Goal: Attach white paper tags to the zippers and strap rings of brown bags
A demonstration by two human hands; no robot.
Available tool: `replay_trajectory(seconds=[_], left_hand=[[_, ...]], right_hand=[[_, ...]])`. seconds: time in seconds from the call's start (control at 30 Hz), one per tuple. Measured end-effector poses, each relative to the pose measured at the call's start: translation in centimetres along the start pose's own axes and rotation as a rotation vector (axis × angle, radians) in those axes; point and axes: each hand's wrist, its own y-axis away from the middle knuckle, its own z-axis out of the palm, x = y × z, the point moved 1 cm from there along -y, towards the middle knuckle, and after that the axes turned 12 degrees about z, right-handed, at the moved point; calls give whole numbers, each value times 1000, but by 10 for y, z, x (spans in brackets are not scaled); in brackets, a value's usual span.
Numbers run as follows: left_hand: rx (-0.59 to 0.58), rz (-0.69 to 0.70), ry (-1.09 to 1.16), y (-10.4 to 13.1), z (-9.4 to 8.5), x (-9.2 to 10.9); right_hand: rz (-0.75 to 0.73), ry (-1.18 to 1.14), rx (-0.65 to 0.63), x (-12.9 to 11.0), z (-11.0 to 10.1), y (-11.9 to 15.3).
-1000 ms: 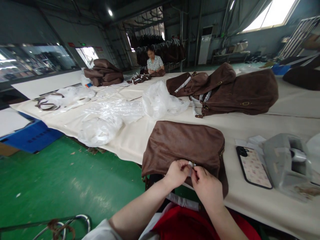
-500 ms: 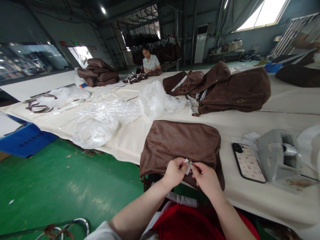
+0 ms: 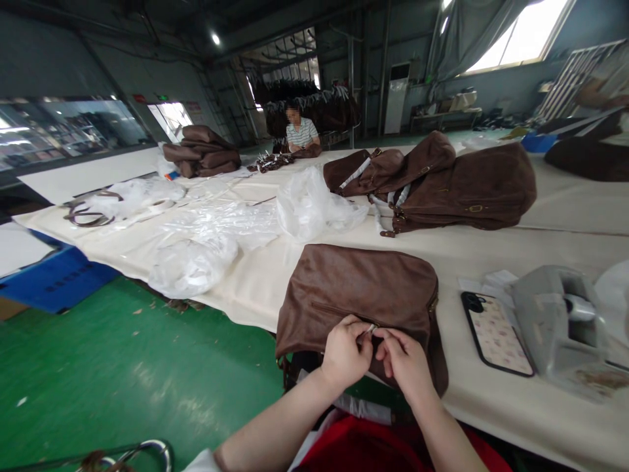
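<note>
A brown leather bag (image 3: 363, 275) lies flat at the table's near edge, its zipped pocket facing up. Over the end of that zip, my left hand (image 3: 348, 351) pinches a small white slip (image 3: 372, 328), mostly hidden by the fingers. My right hand (image 3: 403, 357) meets it from the other side, thumb and index finger closed at the slip's right end, the other fingers curled. The zip pull beneath the fingers cannot be made out clearly.
Right of the bag lie a patterned phone (image 3: 497, 334) and a grey tape dispenser (image 3: 560, 321). Clear plastic bags (image 3: 196, 262) cover the table's left part. More brown bags (image 3: 472, 183) lie behind. A person (image 3: 301, 133) works at the far side.
The white slip, flat and hanging down before, now shows only as a small folded or wrapped piece between my fingers. My left hand has turned and curled around it. The view has shifted slightly.
</note>
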Motion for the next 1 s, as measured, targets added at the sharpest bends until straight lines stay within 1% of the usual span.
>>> replay_trajectory(seconds=[0.13, 0.2, 0.27, 0.3, 0.37, 0.47, 0.5, 0.57, 0.63, 0.7, 0.77, 0.87, 0.93, 1.0], left_hand=[[-44, 6, -41, -2, -4, 2], [-57, 2, -24, -4, -5, -1], [-66, -17, 25, -6, -6, -5], [-66, -43, 64, -6, -6, -7], [-66, -122, 185, -6, -4, -12], [-76, -229, 395, -5, 0, -17], [-81, -242, 431, -5, 0, -18], [-79, -235, 416, -6, -1, -19], [-79, -195, 315, -8, -3, -17], [-81, -131, 161, -8, -6, -12], [-64, -47, -44, -5, -6, -5], [-44, 131, -395, 5, -1, 3], [-81, 256, -582, 13, 5, 5], [-131, 344, -694, 19, 9, 4]], right_hand=[[-110, 85, -2, -2, -2, 4], [-173, 115, -10, -3, -4, 6], [-202, 110, -3, -2, -6, 7], [-187, 102, 8, 0, -6, 7], [-89, 76, -8, 4, -5, 3], [59, 24, -94, 7, 1, -2], [76, 1, -110, 7, 3, -4], [76, -37, -92, 5, 7, -5], [70, -74, -55, 3, 10, -4], [64, -114, -18, 2, 13, -3], [64, -158, 9, 1, 16, -3], [73, -219, 29, 0, 18, -3], [78, -253, 31, -1, 19, -3], [77, -277, 23, -2, 18, -2]])
